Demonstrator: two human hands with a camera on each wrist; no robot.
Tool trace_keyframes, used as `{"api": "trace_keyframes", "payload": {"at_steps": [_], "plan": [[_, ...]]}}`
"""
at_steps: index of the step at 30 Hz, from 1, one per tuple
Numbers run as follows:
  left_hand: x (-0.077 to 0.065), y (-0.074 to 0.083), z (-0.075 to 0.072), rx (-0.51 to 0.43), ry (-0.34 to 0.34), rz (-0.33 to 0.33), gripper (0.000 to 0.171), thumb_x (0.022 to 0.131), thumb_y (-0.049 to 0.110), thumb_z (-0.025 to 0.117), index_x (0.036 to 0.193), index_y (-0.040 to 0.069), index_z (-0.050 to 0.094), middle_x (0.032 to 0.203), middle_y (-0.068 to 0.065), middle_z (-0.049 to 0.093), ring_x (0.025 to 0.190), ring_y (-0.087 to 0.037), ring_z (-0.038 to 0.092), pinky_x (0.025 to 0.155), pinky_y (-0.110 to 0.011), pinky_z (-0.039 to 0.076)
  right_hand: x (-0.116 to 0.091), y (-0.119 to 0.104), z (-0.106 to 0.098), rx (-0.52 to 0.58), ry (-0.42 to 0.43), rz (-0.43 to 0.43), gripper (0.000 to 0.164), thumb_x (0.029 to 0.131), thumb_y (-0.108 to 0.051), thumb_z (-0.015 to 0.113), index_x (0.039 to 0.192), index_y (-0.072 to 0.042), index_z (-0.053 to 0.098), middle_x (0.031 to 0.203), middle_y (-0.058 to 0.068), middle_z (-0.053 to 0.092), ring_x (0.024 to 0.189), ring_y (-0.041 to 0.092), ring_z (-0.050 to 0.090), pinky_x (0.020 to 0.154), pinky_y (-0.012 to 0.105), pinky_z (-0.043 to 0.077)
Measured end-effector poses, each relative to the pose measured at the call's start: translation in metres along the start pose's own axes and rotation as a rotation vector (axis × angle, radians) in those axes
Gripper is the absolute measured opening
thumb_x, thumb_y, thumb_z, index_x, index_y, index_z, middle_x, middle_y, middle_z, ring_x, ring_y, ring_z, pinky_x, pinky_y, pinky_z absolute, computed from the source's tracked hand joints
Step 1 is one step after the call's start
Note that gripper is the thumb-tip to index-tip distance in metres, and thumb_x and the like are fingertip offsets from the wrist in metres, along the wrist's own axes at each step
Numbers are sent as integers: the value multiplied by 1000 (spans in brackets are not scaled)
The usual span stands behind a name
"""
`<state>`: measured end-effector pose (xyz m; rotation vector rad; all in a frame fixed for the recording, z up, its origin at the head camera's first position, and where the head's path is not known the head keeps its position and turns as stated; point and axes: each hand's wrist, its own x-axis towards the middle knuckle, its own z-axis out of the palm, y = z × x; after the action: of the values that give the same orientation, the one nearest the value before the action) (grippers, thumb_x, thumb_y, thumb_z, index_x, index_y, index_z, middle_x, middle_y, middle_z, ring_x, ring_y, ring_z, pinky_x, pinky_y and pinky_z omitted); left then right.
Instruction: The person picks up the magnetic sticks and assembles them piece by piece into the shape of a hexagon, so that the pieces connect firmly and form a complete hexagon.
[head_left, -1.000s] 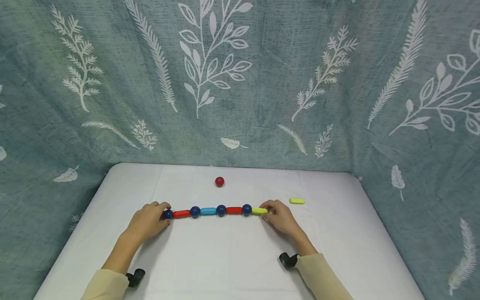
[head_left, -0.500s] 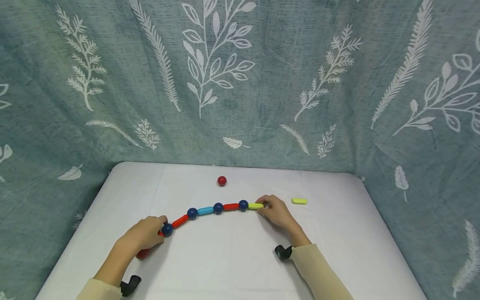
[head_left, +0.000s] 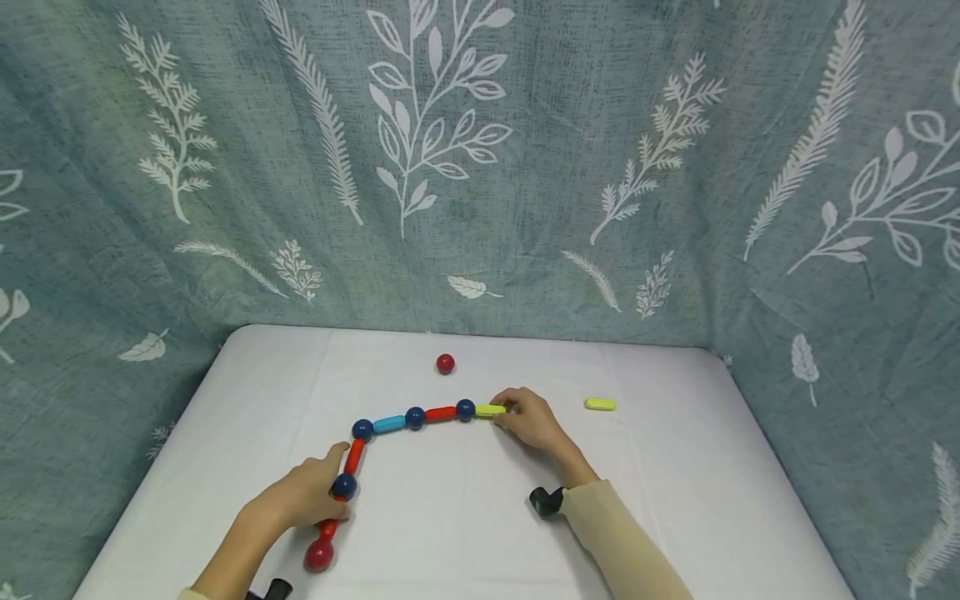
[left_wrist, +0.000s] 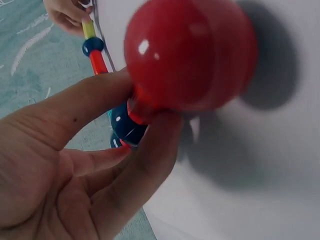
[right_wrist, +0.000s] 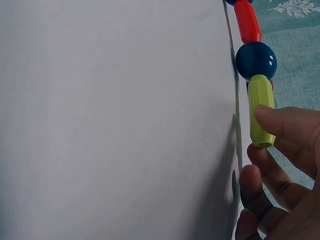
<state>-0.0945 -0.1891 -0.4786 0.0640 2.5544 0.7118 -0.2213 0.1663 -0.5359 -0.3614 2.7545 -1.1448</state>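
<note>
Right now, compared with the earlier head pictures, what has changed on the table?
The left hand has swung the left end of the once nearly straight chain lower in the head view, bending it at a blue ball. A red ball at that end, hidden at first, now shows. The right hand shifted left with its yellow-green rod. Both hands kept hold; the loose red ball and loose rod stayed put.

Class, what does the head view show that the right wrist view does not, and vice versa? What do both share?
Head only: the left hand, the red end ball, the loose yellow rod.
Right wrist only: the free end face of the held yellow rod.
Both: the right hand pinching that rod, which joins a blue ball.
</note>
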Motion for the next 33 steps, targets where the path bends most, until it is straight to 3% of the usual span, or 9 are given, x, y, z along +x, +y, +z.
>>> {"api": "trace_keyframes", "payload": {"at_steps": [5,8,14,21,28,33], "plan": [[-4,6,8,-46,22,5,100,76,18,88,152,-2,27,102,-21,63,63,-20,57,54,-33,49,5,-9,6,13,-19,-18,17,89,-14,76,106,-17,74,94,-1,60,78,17,51,71,35,42],[-6,10,11,-37,19,9,97,76,19,88,152,2,30,103,-22,62,67,-22,56,56,-34,48,7,-12,8,18,-18,-52,16,90,-13,76,105,-15,74,93,0,61,78,17,51,70,36,43],[-7,17,19,9,-16,40,74,77,21,87,138,4,50,101,-16,65,79,-24,58,69,-43,54,11,-17,13,26,-12,-35,15,91,-13,74,106,-15,74,91,-1,60,76,17,51,70,35,42],[-9,22,24,-7,-44,74,51,83,23,83,125,5,60,90,-8,63,74,-21,56,65,-39,51,15,-23,19,36,-3,-30,16,90,-13,75,107,-14,74,92,0,60,80,17,52,73,37,43],[-13,24,25,-41,-52,160,33,96,13,66,125,0,61,86,-5,64,67,-19,55,64,-38,48,18,-28,25,42,20,-36,17,90,-13,75,107,-12,74,92,1,60,81,17,52,73,36,43],[-13,25,25,-37,-59,225,38,89,6,73,124,0,61,85,-6,63,70,-20,54,66,-38,49,20,-31,29,58,27,-10,17,90,-14,76,106,-12,74,93,1,60,81,18,51,73,36,43]]}}
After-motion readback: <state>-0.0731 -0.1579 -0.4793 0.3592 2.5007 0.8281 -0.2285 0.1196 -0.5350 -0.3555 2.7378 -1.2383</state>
